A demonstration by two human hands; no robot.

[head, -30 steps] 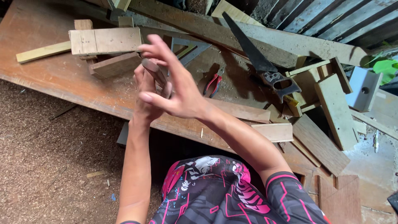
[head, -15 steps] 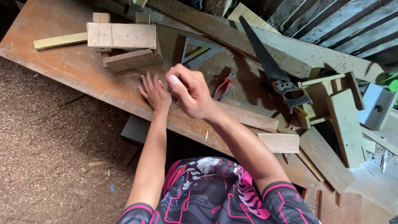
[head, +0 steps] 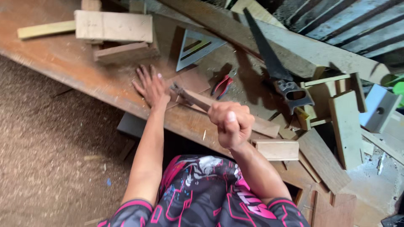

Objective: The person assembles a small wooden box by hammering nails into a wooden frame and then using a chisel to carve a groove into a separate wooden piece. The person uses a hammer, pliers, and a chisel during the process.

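Hammer [head: 191, 97] lies angled across the board [head: 84, 80] at centre, its wooden handle running to five o'clock into the right hand [head: 230, 123], which is fisted tight round it. Left hand [head: 150, 87] rests flat, fingers spread, on the board at nine o'clock of the hammer's head. Pliers [head: 222, 85] lie at two o'clock, a saw [head: 273, 67] beyond.

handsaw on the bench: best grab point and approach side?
Grip the handsaw by its dark grey handle, through the open slot. The handle lies at the near end and the black blade runs away up the bench, so come from the near right side, probably with the right hand, clear of the blade's edge. Wood offcuts crowd the handle's right.
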